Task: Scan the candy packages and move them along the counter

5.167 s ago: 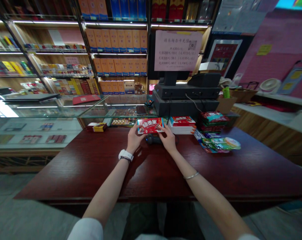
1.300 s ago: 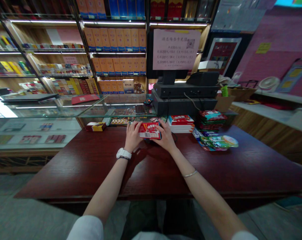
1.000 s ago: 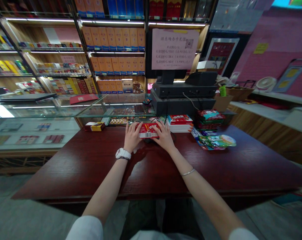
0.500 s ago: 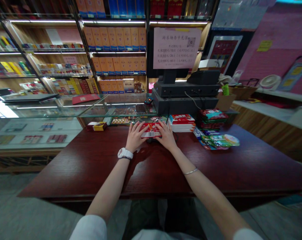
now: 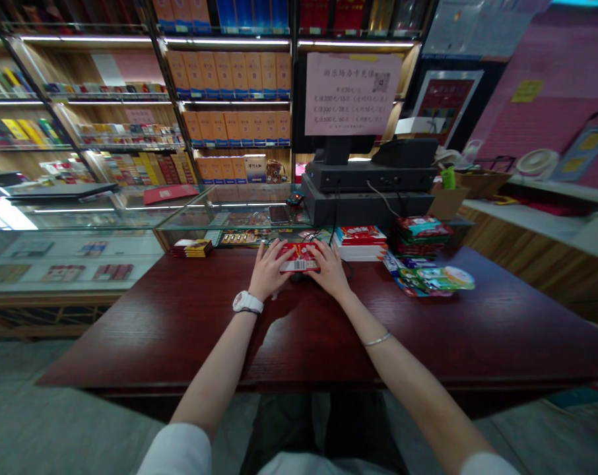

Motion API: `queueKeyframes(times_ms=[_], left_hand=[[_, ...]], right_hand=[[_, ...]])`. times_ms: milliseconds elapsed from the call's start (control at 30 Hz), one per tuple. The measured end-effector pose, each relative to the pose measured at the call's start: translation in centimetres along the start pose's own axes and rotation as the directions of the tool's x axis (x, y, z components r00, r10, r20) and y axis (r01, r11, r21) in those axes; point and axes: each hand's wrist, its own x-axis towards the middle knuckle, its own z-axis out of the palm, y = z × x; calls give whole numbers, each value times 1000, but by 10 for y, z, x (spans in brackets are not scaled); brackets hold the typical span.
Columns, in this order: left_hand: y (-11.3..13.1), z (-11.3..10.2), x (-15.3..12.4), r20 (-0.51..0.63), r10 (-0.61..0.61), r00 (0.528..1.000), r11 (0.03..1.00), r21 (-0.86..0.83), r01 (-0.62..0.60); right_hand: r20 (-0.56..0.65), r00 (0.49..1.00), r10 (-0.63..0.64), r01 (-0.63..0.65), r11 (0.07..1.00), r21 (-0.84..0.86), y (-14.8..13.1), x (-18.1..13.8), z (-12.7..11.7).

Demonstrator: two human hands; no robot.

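A red snack box (image 5: 299,257) is held flat between both hands above a dark scanner-like device on the dark red wooden counter (image 5: 299,330). Its barcode edge faces me. My left hand (image 5: 268,269), with a white watch on the wrist, grips the box's left end with fingers curled over the top. At the box's right end, my right hand (image 5: 329,269), a thin bracelet on its forearm, grips the same way.
A stack of similar red boxes (image 5: 361,241) and piled snack packets (image 5: 428,260) lie to the right. A black register with monitor (image 5: 368,188) stands behind. A glass display case (image 5: 131,218) runs left; a small yellow-red stack (image 5: 193,248) sits near it.
The box has gone from upright, face toward me, to tilted flat and lowered onto the dark device. Over the last second both hands stay nearly still on it.
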Motion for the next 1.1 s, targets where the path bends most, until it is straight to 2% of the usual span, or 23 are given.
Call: queueKeyframes(times_ms=[200,400,700,833,967,1100], left_hand=[[-3,2,0,9,-20,1000,1000,-11,20],[-15,4,-3,-43,-98,994,995,2,99],[-30,4,-8,-121,-245,962,969,-2,247],[-36,7,-11,-145,-306,941,952,-19,306],[-40,7,-13,-147,-356,923,934,-23,357],[-40,6,-13,-140,-407,903,912,-5,411]], right_hand=[[12,1000,-14,14,1000,-4,-2,1,-3],[49,997,-64,62,998,30,-2,4,-15],[127,992,-13,-10,983,183,2,5,-15],[231,973,-26,-32,970,242,9,1,-6],[391,919,-54,-49,968,247,13,-4,3],[463,886,-24,-95,968,232,11,-5,6]])
